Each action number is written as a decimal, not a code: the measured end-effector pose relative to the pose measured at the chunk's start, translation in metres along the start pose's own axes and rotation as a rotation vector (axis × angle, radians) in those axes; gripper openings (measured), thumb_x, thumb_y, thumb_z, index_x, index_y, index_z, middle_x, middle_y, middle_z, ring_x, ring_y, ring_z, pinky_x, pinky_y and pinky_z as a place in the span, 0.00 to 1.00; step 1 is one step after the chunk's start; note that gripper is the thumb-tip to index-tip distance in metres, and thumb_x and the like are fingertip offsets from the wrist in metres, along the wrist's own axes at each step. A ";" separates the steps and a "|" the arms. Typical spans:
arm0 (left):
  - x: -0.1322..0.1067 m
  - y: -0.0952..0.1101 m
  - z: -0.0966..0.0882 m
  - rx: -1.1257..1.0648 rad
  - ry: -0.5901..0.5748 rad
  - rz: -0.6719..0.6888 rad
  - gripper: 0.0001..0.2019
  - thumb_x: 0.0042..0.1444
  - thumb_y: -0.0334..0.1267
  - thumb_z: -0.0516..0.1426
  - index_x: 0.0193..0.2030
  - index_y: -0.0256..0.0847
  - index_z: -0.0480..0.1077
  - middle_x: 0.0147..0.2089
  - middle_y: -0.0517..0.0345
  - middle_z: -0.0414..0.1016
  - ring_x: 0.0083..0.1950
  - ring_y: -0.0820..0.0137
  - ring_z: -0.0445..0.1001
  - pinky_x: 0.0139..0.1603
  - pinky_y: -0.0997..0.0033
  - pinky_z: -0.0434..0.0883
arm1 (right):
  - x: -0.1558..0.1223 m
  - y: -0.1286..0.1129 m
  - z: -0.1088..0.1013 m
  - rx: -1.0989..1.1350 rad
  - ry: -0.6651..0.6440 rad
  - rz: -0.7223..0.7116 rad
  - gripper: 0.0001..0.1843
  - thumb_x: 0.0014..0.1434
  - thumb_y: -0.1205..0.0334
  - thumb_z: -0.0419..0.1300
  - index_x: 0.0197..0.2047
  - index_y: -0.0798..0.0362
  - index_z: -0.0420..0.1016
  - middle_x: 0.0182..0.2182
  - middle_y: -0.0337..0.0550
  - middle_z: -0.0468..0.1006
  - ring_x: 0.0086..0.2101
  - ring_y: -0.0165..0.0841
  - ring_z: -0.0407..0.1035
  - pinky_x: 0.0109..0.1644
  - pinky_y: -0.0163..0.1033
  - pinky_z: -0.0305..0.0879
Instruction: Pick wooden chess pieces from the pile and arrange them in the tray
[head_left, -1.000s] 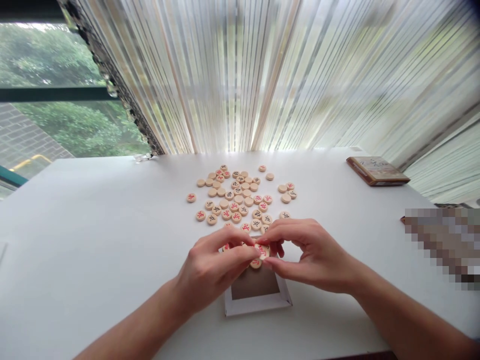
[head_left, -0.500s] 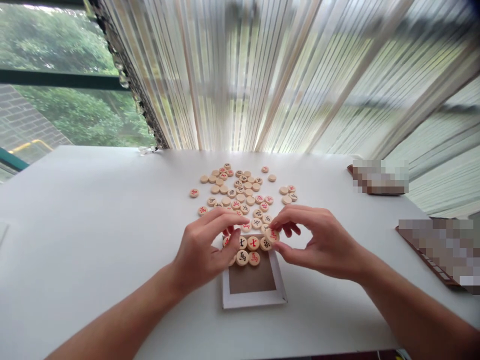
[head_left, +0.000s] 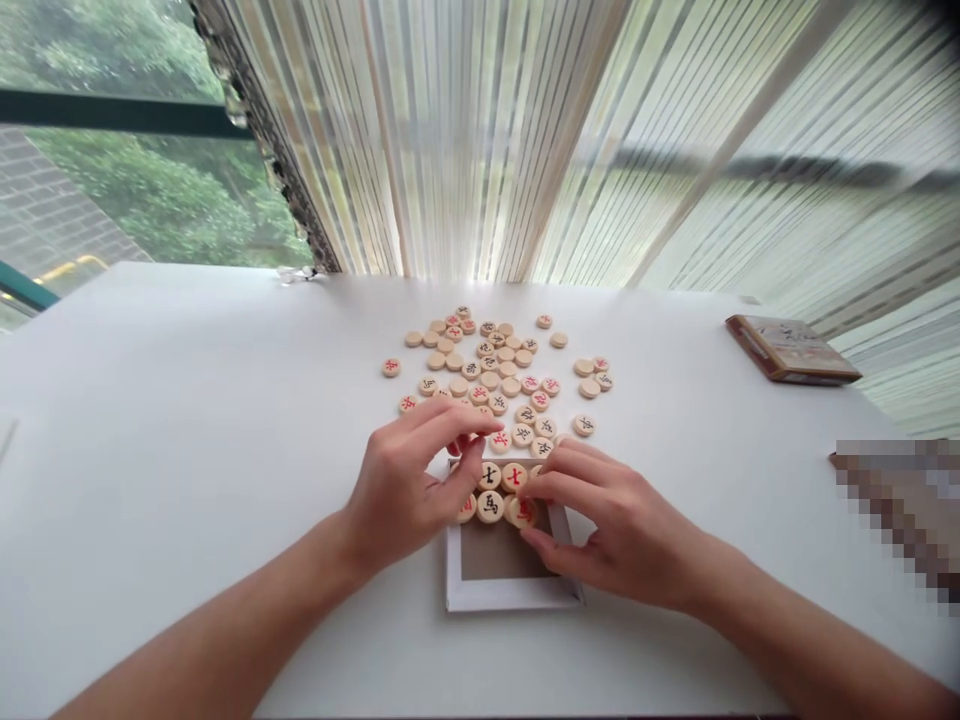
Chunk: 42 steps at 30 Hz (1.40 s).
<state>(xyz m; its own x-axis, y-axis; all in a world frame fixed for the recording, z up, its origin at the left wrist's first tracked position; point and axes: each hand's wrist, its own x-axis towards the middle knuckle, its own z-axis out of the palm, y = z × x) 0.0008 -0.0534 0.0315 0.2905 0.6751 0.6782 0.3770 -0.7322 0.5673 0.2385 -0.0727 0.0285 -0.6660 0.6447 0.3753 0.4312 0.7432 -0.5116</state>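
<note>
A shallow white box (head_left: 514, 596) with a brown bottom lies on the table near me, with rows of round wooden Chinese chess pieces at its far end. My right hand (head_left: 611, 510) pinches a chess piece with a red character (head_left: 526, 514) between thumb and fingers, low over the second row. It overlaps another piece there. Beside it sits a piece with a black character (head_left: 490, 506). My left hand (head_left: 416, 475) hovers at the box's far left corner, thumb and forefinger apart with nothing visible between them; it partly hides the pieces there.
Many loose chess pieces (head_left: 489, 380), some face down, are scattered on the white table (head_left: 225, 420) beyond the box. A flat brown box (head_left: 799, 350) lies at the far right, and a blurred-out object (head_left: 907, 500) nearer. String curtains (head_left: 465, 140) hang behind the table.
My right hand has brought the red-character piece from above the box's far right corner down and left to the second row. My left hand has stayed nearly in place. The view has shifted slightly.
</note>
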 end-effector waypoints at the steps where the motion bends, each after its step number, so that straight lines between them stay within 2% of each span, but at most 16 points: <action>1: 0.000 0.000 0.000 0.002 -0.001 0.001 0.11 0.62 0.21 0.59 0.45 0.36 0.79 0.40 0.53 0.82 0.41 0.69 0.81 0.45 0.71 0.78 | 0.000 0.000 0.000 -0.007 -0.005 -0.001 0.03 0.65 0.68 0.64 0.43 0.54 0.76 0.33 0.46 0.76 0.34 0.37 0.65 0.38 0.42 0.67; 31: 0.001 0.002 -0.001 0.021 -0.005 0.005 0.11 0.62 0.21 0.59 0.45 0.37 0.79 0.41 0.54 0.83 0.41 0.70 0.81 0.45 0.72 0.78 | -0.002 0.000 0.002 -0.005 0.006 -0.030 0.05 0.66 0.70 0.64 0.45 0.55 0.79 0.33 0.46 0.78 0.33 0.36 0.67 0.38 0.41 0.68; 37: 0.001 0.000 0.000 0.006 -0.002 0.006 0.11 0.62 0.20 0.59 0.45 0.37 0.79 0.39 0.54 0.82 0.41 0.70 0.80 0.44 0.71 0.78 | 0.000 0.004 -0.007 -0.022 0.121 -0.047 0.03 0.65 0.70 0.65 0.43 0.55 0.79 0.30 0.42 0.76 0.31 0.33 0.66 0.35 0.38 0.67; 42: 0.002 -0.001 -0.004 0.030 0.004 -0.002 0.11 0.61 0.20 0.60 0.44 0.36 0.79 0.38 0.55 0.82 0.38 0.72 0.78 0.41 0.71 0.76 | 0.000 0.015 -0.016 -0.032 0.198 0.015 0.04 0.63 0.70 0.66 0.40 0.53 0.79 0.27 0.39 0.75 0.29 0.32 0.68 0.33 0.37 0.66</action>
<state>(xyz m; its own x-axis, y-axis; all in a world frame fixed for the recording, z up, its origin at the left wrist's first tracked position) -0.0021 -0.0519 0.0342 0.2862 0.6764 0.6786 0.4036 -0.7275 0.5549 0.2544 -0.0584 0.0328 -0.5275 0.6763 0.5141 0.4614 0.7363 -0.4950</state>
